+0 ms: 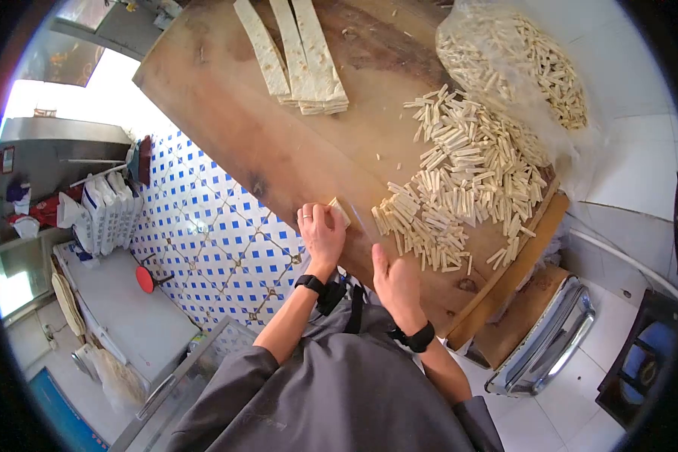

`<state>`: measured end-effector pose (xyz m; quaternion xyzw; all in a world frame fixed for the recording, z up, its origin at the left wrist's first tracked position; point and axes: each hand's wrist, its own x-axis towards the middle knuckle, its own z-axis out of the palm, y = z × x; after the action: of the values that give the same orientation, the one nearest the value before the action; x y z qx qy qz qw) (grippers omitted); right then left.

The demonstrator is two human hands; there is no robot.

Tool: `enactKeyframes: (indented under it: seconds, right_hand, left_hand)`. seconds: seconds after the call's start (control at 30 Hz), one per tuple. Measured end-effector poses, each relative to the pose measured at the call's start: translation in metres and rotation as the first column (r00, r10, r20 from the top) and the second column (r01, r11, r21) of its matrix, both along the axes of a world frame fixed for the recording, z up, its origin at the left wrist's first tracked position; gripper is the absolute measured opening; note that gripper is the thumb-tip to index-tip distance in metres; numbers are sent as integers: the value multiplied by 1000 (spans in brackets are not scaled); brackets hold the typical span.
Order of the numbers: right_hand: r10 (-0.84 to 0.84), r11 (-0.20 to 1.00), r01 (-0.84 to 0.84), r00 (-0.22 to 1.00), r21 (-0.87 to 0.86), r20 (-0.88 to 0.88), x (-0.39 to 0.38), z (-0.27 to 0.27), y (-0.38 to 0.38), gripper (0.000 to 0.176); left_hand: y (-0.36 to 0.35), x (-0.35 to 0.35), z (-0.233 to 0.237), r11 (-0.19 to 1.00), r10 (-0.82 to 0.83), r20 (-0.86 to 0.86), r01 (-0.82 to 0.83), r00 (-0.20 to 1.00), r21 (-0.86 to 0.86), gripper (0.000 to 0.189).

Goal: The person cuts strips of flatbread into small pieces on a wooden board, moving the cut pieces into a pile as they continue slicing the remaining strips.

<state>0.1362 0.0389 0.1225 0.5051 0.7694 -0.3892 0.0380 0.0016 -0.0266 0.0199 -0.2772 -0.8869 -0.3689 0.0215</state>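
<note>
My left hand [322,237], a ring on one finger, is curled over a short stack of flatbread strips [341,212] near the front edge of the wooden board [294,162]. My right hand [396,280] is closed around a knife [358,217]; its thin blade shows edge-on just right of the stack, and the handle is hidden in my grip. Right of the blade lies a big heap of short cut flatbread sticks [459,181]. Farther back on the board rests a stack of long, uncut flatbread strips [309,71].
A clear plastic bag [516,60] full of cut sticks stands at the board's back right. A wooden ledge [505,275] runs along the right edge. Blue-and-white tiled floor [203,218], a red round stool top [144,279] and a white counter [128,309] lie to the left.
</note>
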Motion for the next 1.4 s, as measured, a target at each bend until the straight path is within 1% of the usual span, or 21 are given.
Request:
enactKeyframes:
  seconds: [0.07,0.13,0.2,0.23,0.3,0.33,0.4,0.47,0.53,0.63,0.7,0.77,0.83,0.87,0.93,1.0,1.07,1.2,1.27,1.33,1.4]
  right_hand:
    - [16,999,-15,1000,45,-20,3,-6,-11,73]
    - [28,999,-28,1000,18,3,2,-5,-15,72]
    - [69,998,-69,996,-12,48,2,0,-19,66]
    - [55,998,-55,997,-18,47,1,2,-19,66]
    - [55,998,-55,998,-3,39,2,5,-20,73]
    - [37,999,-36,998,-21,54,5,6,-25,73]
    - [85,996,-82,989,-26,118,4,5,-20,79]
    - [80,996,-75,988,-44,128,1,8,-16,81]
    - [80,994,-69,987,-81,138,2,7,-18,82]
    - [81,995,-72,986,-68,145,1,5,-18,82]
    - [68,996,-58,986,-69,155,-1,5,-19,82]
    - [44,997,-32,984,-75,171,-5,7,-17,82]
    - [72,992,-53,983,-116,169,-10,10,-12,82]
    - [57,992,-36,982,-122,178,-13,9,-9,82]
    - [129,983,-96,969,-159,211,-20,6,-3,82]
    - [132,978,-90,966,-189,224,-31,13,3,81]
    - [158,967,-97,955,-235,253,-43,13,7,81]
    - [183,969,-124,942,-213,282,-67,-1,9,82]
    - [189,970,-131,934,-203,302,-78,-12,6,82]
    - [125,989,-104,965,-101,230,-88,-30,1,83]
    - [123,990,-106,969,-89,215,-91,-37,-3,83]
  left_hand:
    - [-1,0,-4,1000,-21,-2,21,1000,11,10]
    - [-1,1,-6,1000,9,-1,-9,1000,11,13]
    - [-3,3,-9,1000,15,8,-15,1000,-15,15]
    - [-2,2,-11,999,28,17,-28,999,-26,17]
    - [-2,-2,-14,998,10,21,-9,1000,-55,18]
    - [-6,1,-13,997,9,26,-7,1000,-78,20]
    - [-7,1,-14,998,-18,66,21,998,-54,18]
    - [-8,-1,-20,1000,-20,41,21,999,-17,25]
    - [-9,0,-21,1000,-13,37,13,999,2,23]
    - [-10,-2,-18,1000,-11,47,10,999,23,21]
    - [-12,-1,-14,1000,-7,47,8,999,-23,13]
    - [-12,-1,-15,999,-31,36,31,999,-23,13]
    - [-14,-1,-16,998,-59,32,60,998,-29,13]
    - [-14,-1,-16,998,-55,25,56,998,-30,13]
    - [-12,-2,-16,998,-50,27,51,998,-35,13]
    - [-11,-2,-15,1000,-25,-7,24,1000,-18,13]
    - [-15,1,-13,999,-19,16,19,1000,-34,13]
    - [-18,1,-21,1000,-6,-9,6,1000,-26,13]
    - [-20,1,-24,1000,0,13,0,1000,-19,11]
    - [-17,-3,-26,999,-40,15,40,999,4,11]
    - [-21,-2,-30,1000,-31,10,31,999,7,12]
